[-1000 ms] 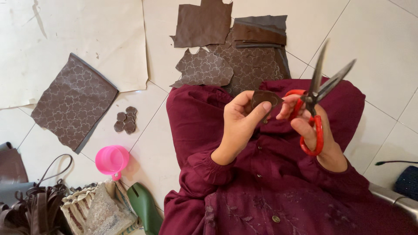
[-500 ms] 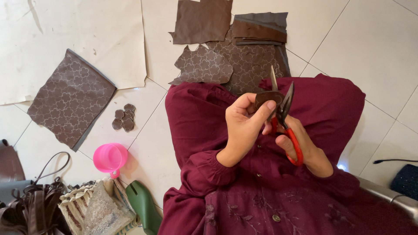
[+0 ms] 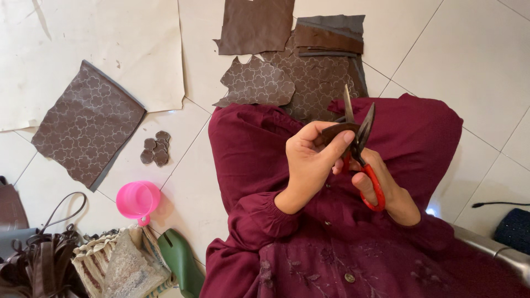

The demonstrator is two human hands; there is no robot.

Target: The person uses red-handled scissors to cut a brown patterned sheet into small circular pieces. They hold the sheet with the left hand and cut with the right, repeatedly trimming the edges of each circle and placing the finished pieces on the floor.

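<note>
My left hand [image 3: 310, 161] pinches a small brown leather piece [image 3: 335, 132] over my lap, which is covered by a dark red dress. My right hand [image 3: 381, 185] grips red-handled scissors [image 3: 360, 144]; their blades are nearly together at the piece's edge, tips pointing away from me. A little pile of round brown leather cut-outs [image 3: 155, 149] lies on the floor tiles to my left.
A patterned brown leather square [image 3: 87, 124] lies far left. More leather sheets [image 3: 309, 66] lie beyond my knees. A pink cup [image 3: 137, 200], a green shoe form [image 3: 182, 264], woven items and brown straps [image 3: 41, 259] sit at lower left. A dark object with a cable [image 3: 513, 229] is at right.
The scissors came down from a raised, wide-open position to the leather piece, and the blades have closed on it. My left hand has kept hold of the piece.
</note>
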